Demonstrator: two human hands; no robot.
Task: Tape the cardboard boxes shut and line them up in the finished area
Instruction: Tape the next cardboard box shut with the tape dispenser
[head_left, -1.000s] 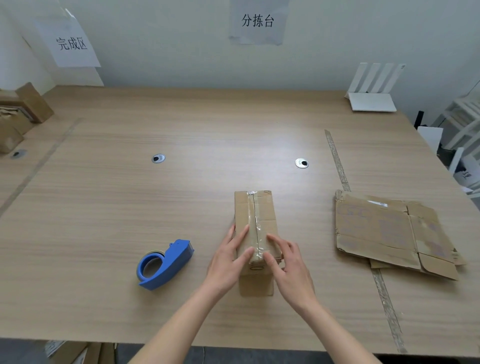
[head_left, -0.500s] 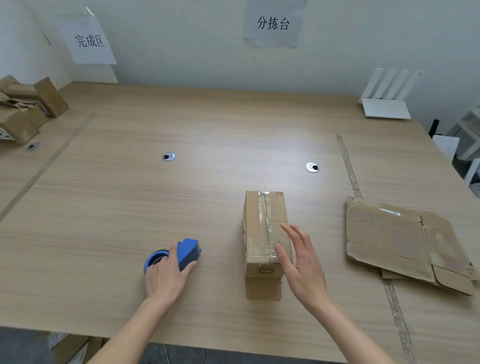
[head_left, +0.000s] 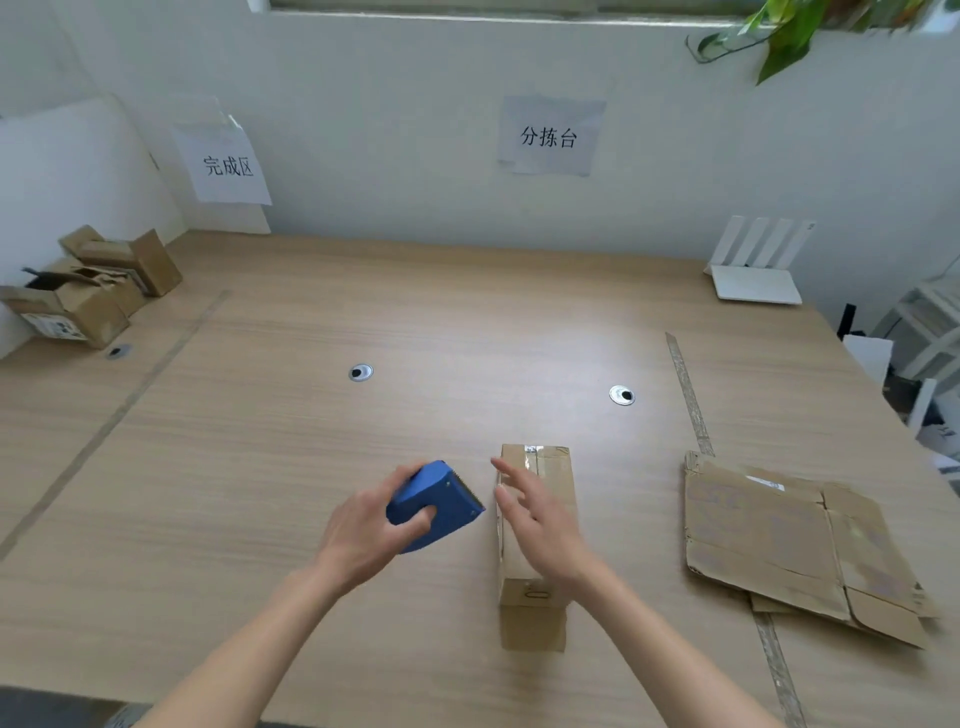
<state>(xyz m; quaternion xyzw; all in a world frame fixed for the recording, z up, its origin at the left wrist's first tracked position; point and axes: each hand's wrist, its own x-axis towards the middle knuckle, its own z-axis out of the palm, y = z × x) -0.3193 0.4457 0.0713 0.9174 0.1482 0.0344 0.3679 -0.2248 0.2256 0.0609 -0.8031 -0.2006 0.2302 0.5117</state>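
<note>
So right now we're mid-taping. The left hand has its grip wrapped around the blue tape dispenser, fingers curled over the top and thumb tucked into the body, holding it up off the tabletop with the serrated cutter edge pointing toward the box. The cardboard box is the landmark here: it lies lengthwise on the tabletop, and the dispenser hangs just to its left, close but not touching as far as I can tell.

The right hand is over the top of the box with fingers spread and mostly straight, holding nothing. Can't really say if the palm is pressing down or just hovering.

There's already some clear tape along the top seam, shiny bit showing at the far end, so my guess is another strip is coming, or the loose tape end needs grabbing first. Next move probably calls for that free hand to steady the box or catch the tape end.

Right of the box sits a flattened carton. Far off to the left, under the finished-area sign, there's a cluster of small boxes, looking more piled than lined up.
</note>
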